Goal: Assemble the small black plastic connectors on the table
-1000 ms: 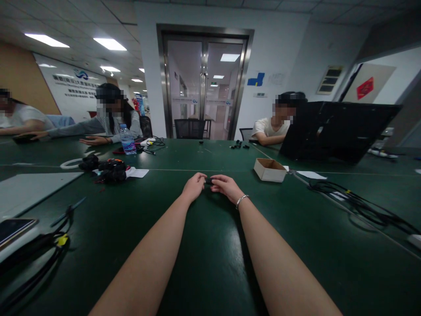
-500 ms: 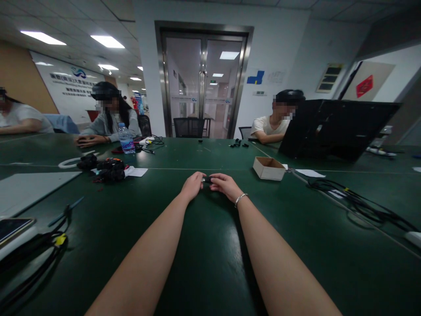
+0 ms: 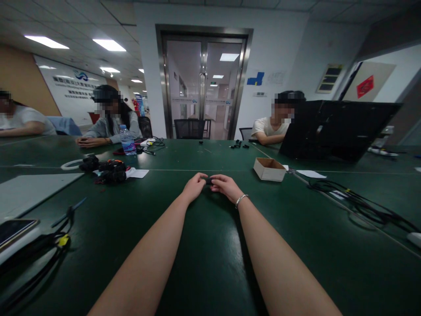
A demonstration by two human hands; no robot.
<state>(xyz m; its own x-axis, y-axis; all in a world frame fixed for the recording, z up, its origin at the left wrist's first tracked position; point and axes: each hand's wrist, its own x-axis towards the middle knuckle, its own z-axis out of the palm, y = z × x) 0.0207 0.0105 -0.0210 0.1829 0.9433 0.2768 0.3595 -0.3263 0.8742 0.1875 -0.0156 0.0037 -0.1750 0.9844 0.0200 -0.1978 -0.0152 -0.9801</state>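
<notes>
Mid-frame, the left hand [image 3: 194, 187] and right hand [image 3: 227, 186] pinched a small black object [image 3: 208, 181] over the tabletop [image 3: 210, 254]; its silvery end, visible half a second earlier, was hidden, whether covered or turned undetermined.

A wide dark green table [image 3: 210, 245] runs from near to far, a soft shine on its near part and thin pale seams across it. At the far side, a glass double door [image 3: 184, 70] stands in a metal frame [image 3: 205, 30], set in a pale wall [image 3: 279, 44], with a black chair [image 3: 190, 129] in front of it. To the door's right, a blue patch [image 3: 255, 79] marks the wall. On the far right hangs a red diamond-shaped sign [image 3: 365, 87]. On the far left, a white board [image 3: 70, 90] with dark lettering adjoins a tan wall [image 3: 16, 66]. Bright rectangular lights [image 3: 109, 45] glow in the grey panelled ceiling [image 3: 75, 17]
</notes>
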